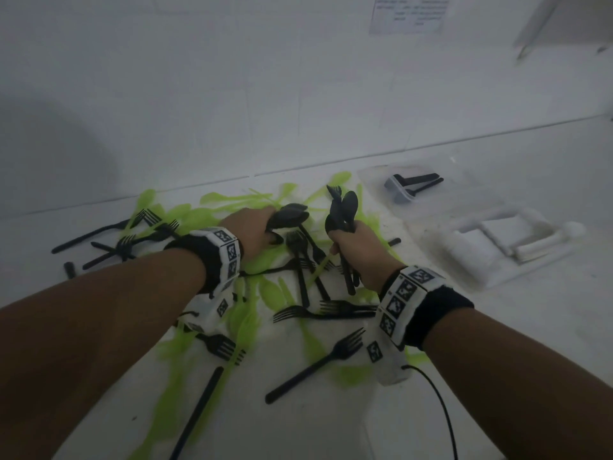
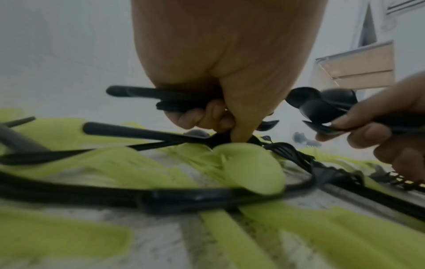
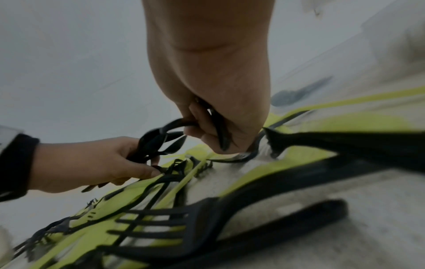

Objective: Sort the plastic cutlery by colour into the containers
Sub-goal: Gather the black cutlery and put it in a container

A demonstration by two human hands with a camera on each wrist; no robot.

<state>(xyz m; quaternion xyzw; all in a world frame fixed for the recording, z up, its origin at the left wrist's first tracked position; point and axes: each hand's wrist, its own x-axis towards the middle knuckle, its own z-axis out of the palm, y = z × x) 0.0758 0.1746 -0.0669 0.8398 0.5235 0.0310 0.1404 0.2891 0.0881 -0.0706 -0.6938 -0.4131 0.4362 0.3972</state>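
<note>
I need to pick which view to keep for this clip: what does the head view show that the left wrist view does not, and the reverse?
Only the head view shows the clear container at the far right with black cutlery already in it, the white foam tray beside it, and both wristbands.

Only the left wrist view shows the left hand's fingers curled round black handles from beneath.

Both show the right hand gripping a bunch of black spoons above the mixed green and black pile.

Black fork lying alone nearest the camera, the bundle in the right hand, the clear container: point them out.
black fork [image 1: 318,363]: head view, mid-handle.
bundle of black cutlery [image 1: 343,210]: head view, spoon bowls above the right hand [image 1: 361,250].
clear container [image 1: 464,180]: head view, bare floor right of the black pieces inside.
</note>
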